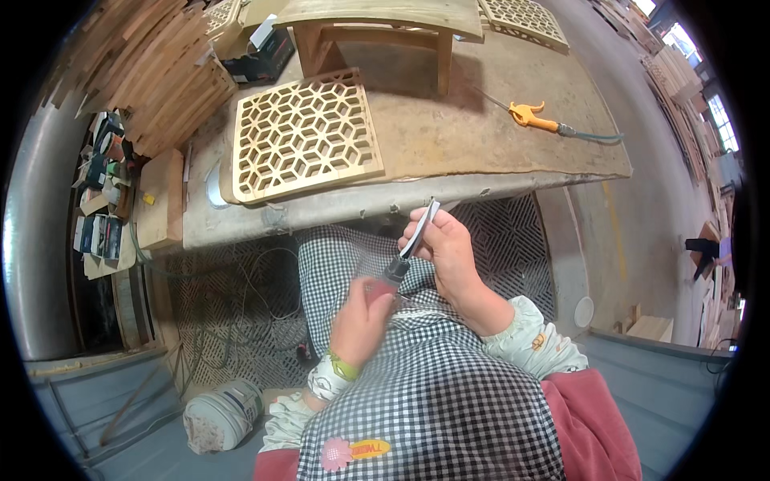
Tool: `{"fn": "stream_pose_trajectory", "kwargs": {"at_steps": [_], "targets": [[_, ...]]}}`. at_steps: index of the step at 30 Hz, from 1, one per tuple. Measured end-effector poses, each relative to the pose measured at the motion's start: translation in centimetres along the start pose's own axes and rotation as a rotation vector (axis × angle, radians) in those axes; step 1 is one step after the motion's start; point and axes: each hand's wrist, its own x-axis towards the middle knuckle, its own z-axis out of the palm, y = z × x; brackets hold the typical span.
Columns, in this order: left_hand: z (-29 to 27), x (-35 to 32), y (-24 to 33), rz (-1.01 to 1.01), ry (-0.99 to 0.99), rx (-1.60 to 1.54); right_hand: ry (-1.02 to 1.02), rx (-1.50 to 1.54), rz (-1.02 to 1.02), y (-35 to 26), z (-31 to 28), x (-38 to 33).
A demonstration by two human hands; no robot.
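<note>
My left hand (361, 325), a little blurred, is closed round the red body of a hand-held tool (395, 271) with a black collar. Held up in front of my checked apron, the tool points away from me. The fingers of my right hand (449, 244) pinch a narrow dark strip with a pale edge (421, 227), its lower end against the tool's black tip. Whether the strip is fixed to the tool I cannot tell. Beyond my hands, a wooden lattice panel (282, 133) lies flat on the workbench (449, 152), near its front edge.
An orange air blow gun (533, 116) with a green hose lies on the bench's right. At the back stands a wooden stool-like piece (377, 34). Stacked wood strips (152, 72) and boxes (100, 236) are at left. A bucket (224, 413) stands at lower left.
</note>
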Motion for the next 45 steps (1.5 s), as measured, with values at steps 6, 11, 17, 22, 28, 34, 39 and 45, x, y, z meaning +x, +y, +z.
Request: {"fn": "stream_pose_trajectory", "kwargs": {"at_steps": [6, 11, 17, 22, 28, 34, 39, 45], "targets": [[-0.6, 1.5, -2.6, -0.207, -0.38, -0.963, -0.008, -0.043, -0.058, -1.1, 1.9, 0.1], [-1.8, 4.0, -4.3, -0.188, -0.817, -1.15, -0.078, -0.045, -0.061, -2.3, 2.7, 0.0], [-2.4, 4.3, -3.4, -0.3, -0.579, -1.128, 0.01, -0.06, 0.012, -3.2, 2.1, 1.2], [-2.9, 1.6, -2.4, 0.304, -0.092, -0.336, 0.036, -0.04, 0.07, -2.6, 1.4, 2.5], [-4.0, 4.4, -3.7, -0.172, -0.417, -0.956, 0.068, -0.016, 0.025, -3.0, 3.8, 3.3], [-3.1, 8.4, -1.4, -0.101, -0.426, -1.03, 0.114, -0.07, -0.149, -6.5, 5.6, 5.5], [-1.0, 10.2, -0.4, -0.095, -0.384, -1.097, 0.036, -0.308, -0.09, -7.7, 4.3, 8.5], [2.6, 12.0, -3.9, -0.116, -0.26, -0.749, 0.16, -0.263, -0.066, -4.6, 2.9, 12.3]]}}
